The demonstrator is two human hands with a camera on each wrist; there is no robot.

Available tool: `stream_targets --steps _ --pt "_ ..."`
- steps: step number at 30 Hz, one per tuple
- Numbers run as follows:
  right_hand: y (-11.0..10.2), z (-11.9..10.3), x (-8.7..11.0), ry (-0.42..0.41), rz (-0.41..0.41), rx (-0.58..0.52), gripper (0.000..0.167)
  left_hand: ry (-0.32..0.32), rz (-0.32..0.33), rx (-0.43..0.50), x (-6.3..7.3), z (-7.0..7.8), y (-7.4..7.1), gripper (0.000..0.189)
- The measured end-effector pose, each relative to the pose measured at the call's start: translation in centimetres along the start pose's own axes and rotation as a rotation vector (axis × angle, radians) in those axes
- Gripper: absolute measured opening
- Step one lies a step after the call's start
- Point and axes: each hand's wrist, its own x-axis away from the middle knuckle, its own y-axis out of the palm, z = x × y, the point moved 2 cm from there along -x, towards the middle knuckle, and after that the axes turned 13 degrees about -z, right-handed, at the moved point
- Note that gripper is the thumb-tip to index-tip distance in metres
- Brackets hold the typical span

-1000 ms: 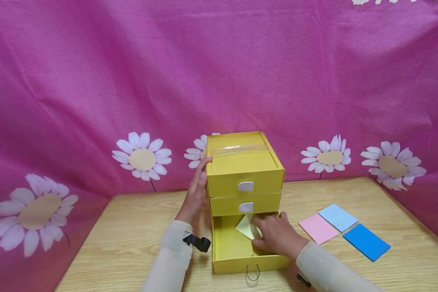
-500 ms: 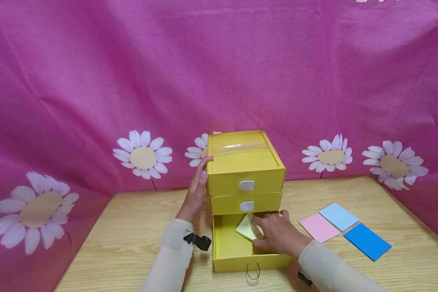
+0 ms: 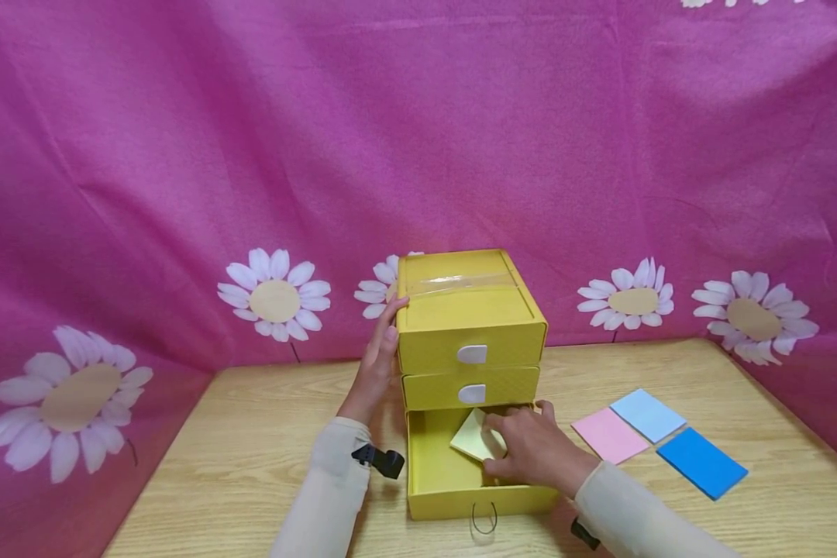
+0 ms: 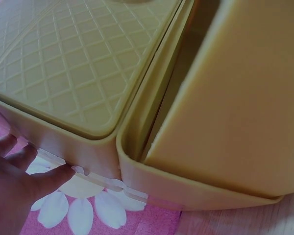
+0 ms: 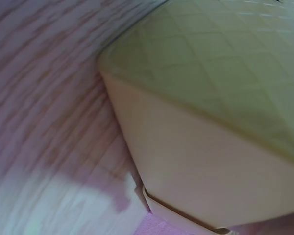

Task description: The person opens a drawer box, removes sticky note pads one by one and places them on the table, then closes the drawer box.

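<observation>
A yellow three-drawer box stands on the table, its bottom drawer pulled out and the two upper drawers pushed in. Inside the pulled-out drawer, a pale yellow sticky note pad lies askew. My right hand reaches into that drawer with curled fingers, thumb and forefinger about the pad's right corner; the other fingertips are hidden. Against the box's left side rests my left hand, fingers extended. In the left wrist view its fingers touch the side wall. The right wrist view shows the drawer's outside, without the hand.
Right of the box lie a pink pad, a light blue pad and a darker blue pad. A thin loop hangs at the drawer's front. A purple flowered cloth stands behind the wooden table.
My right fingers shift slightly around the sticky note pad, and more of its surface shows. The left hand and the box keep their places.
</observation>
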Motion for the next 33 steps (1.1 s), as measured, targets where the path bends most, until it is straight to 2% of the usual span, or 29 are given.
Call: stream_targets --steps 20,27,29,33 --pt "-1.2 -0.4 1.3 -0.012 0.071 -0.039 0.025 0.014 -0.006 0.030 -0.1 0.0 0.0 0.051" --pt "-2.0 -0.5 2.1 -0.020 0.124 -0.038 0.029 0.053 0.021 -0.001 -0.5 -2.8 -0.4 0.050" --pt "-2.2 -0.5 2.3 -0.025 0.141 -0.036 0.030 0.066 0.033 -0.012 -0.5 -3.2 -0.4 0.049" --pt "-2.5 -0.5 2.7 -0.040 0.156 -0.028 0.029 0.049 0.028 -0.003 -0.3 -1.4 -0.1 0.049"
